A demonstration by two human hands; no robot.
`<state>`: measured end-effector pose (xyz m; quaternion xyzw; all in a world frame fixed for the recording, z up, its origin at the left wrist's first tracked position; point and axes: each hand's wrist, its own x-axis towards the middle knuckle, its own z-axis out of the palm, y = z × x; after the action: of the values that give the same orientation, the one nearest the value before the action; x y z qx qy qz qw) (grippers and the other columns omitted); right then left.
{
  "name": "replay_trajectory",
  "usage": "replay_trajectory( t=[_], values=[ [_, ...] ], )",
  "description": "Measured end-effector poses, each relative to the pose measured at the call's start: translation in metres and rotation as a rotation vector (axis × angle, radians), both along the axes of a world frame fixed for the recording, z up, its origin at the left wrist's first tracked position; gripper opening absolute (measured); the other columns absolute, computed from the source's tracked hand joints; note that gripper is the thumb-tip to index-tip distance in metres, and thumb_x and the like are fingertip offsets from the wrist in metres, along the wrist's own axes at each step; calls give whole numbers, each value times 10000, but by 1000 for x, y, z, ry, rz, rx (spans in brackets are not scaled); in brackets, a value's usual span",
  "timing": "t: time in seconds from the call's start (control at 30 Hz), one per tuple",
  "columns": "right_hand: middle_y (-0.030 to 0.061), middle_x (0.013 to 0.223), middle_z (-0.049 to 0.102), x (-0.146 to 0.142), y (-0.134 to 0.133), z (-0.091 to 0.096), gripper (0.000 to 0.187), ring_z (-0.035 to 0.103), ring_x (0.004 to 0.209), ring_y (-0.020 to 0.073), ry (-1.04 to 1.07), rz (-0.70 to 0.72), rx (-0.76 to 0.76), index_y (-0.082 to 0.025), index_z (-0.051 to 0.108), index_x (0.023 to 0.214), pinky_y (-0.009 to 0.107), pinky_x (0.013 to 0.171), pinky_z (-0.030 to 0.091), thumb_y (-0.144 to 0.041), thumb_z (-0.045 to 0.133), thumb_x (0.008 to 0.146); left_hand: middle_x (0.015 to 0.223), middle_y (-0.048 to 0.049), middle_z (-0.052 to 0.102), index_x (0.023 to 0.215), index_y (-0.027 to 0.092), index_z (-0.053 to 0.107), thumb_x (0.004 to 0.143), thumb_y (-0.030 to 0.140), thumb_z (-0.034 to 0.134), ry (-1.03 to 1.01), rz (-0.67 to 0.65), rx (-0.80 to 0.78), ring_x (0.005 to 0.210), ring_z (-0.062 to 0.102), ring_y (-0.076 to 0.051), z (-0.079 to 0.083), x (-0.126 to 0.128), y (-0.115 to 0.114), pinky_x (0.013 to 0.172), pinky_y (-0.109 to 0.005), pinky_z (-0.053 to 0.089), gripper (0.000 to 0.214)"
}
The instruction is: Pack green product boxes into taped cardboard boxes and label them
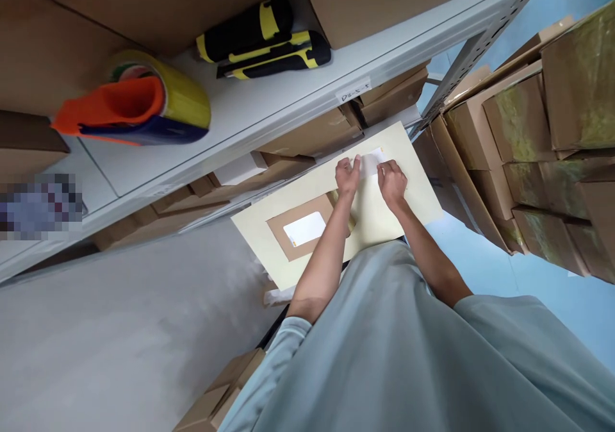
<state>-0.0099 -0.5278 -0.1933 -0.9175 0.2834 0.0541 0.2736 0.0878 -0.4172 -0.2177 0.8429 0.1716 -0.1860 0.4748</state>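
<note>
Both hands work over a cream board (418,175). A small white label sheet (369,163) spans the gap between them, with an orange mark near its far corner. My left hand (347,177) is closed, its fingers curled at the sheet's left edge. On the opposite side, my right hand (391,181) pinches the right edge with bent fingers. A flat cardboard box (278,227) lies on the board's left part and bears a white label (305,229). Behind my left forearm a yellowish roll of tape (352,224) is partly hidden.
Above the board runs a white metal shelf (250,124) with an orange and blue tape dispenser (125,111) and black-and-yellow utility knives (278,54). Cardboard boxes (307,131) fill the lower shelf. Taped cartons (519,124) are stacked at right; more boxes (221,387) stand at lower left.
</note>
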Motion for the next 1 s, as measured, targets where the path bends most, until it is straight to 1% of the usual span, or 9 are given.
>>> replay_trajectory(
  t=[0.1, 0.2, 0.3, 0.33, 0.4, 0.53, 0.73, 0.87, 1.0],
  values=[
    [187, 1411, 742, -5, 17, 16, 495, 694, 1214, 296, -44, 239, 16, -160, 819, 1320, 384, 1050, 516, -340, 367, 1229, 1143, -89, 847, 1072, 207, 803, 987, 480, 850, -6, -143, 52, 1109, 807, -265, 16, 10, 3, 1086, -389, 605, 290],
    [219, 1466, 708, 3, 27, 19, 515, 647, 1325, 337, -19, 395, 9, -132, 734, 1519, 442, 1137, 492, -309, 355, 1217, 1023, -85, 849, 1023, 219, 845, 1025, 384, 774, -1, -230, 272, 1069, 806, -294, 30, 24, 18, 1057, -398, 588, 179],
    [265, 1533, 651, 27, 25, 5, 655, 595, 1407, 382, 122, 407, -21, -130, 411, 1805, 510, 1170, 481, -165, 387, 1151, 1133, -105, 862, 1083, 223, 860, 1028, 365, 761, 7, -293, 412, 1171, 796, -312, 39, 38, 37, 1070, -393, 566, 182],
    [272, 1560, 631, 36, 23, -2, 727, 581, 1429, 392, 181, 421, -20, -151, 328, 1843, 528, 1180, 476, -131, 414, 1122, 1180, -111, 862, 1102, 221, 860, 1032, 366, 757, 14, -316, 439, 1204, 789, -310, 42, 42, 42, 1078, -387, 559, 191],
    [271, 1629, 580, 51, 20, -17, 825, 557, 1469, 407, 279, 466, -10, -210, 260, 1869, 557, 1207, 454, -105, 470, 1078, 1247, -120, 858, 1126, 219, 858, 1045, 363, 739, 29, -351, 483, 1251, 777, -304, 46, 46, 50, 1097, -376, 545, 204],
    [255, 1748, 455, 63, 21, -33, 861, 492, 1534, 440, 362, 530, -20, -283, 251, 1871, 602, 1246, 401, -170, 537, 1067, 1252, -109, 864, 1091, 227, 850, 1065, 357, 709, 55, -386, 520, 1264, 767, -290, 51, 44, 56, 1107, -361, 529, 193],
    [267, 1778, 403, 63, 25, -33, 826, 484, 1543, 448, 410, 546, -53, -263, 234, 1875, 619, 1254, 390, -182, 487, 1093, 1243, -94, 858, 1038, 244, 818, 1067, 371, 697, 64, -362, 505, 1217, 760, -270, 46, 39, 61, 1084, -334, 520, 178],
    [269, 1790, 396, 66, 24, -36, 813, 475, 1555, 451, 393, 517, -26, -273, 262, 1869, 630, 1254, 393, -219, 548, 1109, 1189, -142, 849, 949, 228, 785, 1039, 330, 714, 43, -347, 475, 1191, 758, -312, 40, 37, 63, 1116, -386, 521, 154],
    [253, 1785, 418, 66, 24, -42, 835, 472, 1559, 437, 378, 496, -38, -294, 282, 1864, 607, 1229, 412, -146, 550, 1086, 1131, -173, 841, 850, 227, 724, 1021, 272, 706, -16, -329, 410, 1166, 755, -345, 37, 31, 64, 1148, -447, 519, 178]
  ],
)
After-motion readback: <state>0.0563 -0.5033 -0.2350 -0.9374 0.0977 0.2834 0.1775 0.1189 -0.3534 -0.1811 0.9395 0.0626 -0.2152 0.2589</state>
